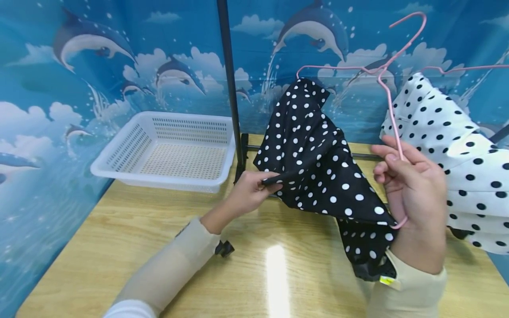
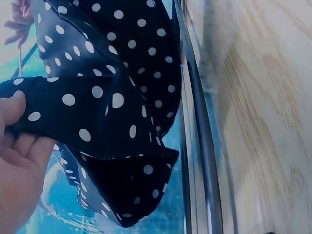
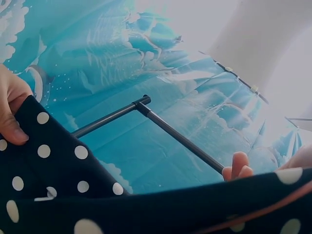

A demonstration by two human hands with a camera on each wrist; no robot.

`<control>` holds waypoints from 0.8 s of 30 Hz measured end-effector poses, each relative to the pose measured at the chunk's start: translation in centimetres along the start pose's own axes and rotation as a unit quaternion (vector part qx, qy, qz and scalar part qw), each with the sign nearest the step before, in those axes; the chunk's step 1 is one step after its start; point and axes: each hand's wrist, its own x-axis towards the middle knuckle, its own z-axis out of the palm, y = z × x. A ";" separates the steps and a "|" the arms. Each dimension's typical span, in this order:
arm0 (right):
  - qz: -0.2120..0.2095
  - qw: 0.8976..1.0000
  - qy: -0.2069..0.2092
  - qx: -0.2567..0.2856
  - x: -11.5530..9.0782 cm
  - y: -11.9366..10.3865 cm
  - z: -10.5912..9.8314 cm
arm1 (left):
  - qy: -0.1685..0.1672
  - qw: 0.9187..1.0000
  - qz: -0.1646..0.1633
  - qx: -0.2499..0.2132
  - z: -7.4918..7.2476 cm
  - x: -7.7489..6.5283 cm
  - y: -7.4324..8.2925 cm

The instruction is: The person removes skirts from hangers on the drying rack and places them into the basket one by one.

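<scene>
A black garment with white polka dots [image 1: 310, 145] hangs in folds from a pink clothes hanger [image 1: 384, 67]. One hanger end is inside its upper left corner; the other end shows by my right wrist, at the cloth's lower right. My left hand [image 1: 250, 190] pinches a folded edge of the garment between thumb and fingers, pulling it out to the left. In the left wrist view, the cloth [image 2: 73, 102] spreads away from that thumb. With thumb and fingers, my right hand [image 1: 417, 185] holds the hanger's sloping side; its hook points up, above the hand.
A white perforated plastic basket [image 1: 191, 181] stands on the wooden table [image 1: 179, 247] at the left. Beside it rises the black pole [image 1: 229, 66] of a rack. To the right, a white garment with black dots [image 1: 469, 145] hangs from another pink hanger [image 1: 469, 68]. A dolphin-print curtain [image 1: 187, 35] closes the back.
</scene>
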 end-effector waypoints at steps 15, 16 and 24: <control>-0.026 0.999 0.004 -0.022 0.0 -0.2 0.3 | -0.003 0.999 0.029 0.018 -0.1 0.3 1.5; -0.028 0.999 0.000 -0.028 -0.1 -0.2 0.4 | 0.004 0.999 0.031 0.017 -0.2 0.3 1.4; -0.031 0.998 -0.021 -0.055 -0.3 -0.2 0.3 | 0.042 0.999 0.000 0.031 -1.6 0.4 0.8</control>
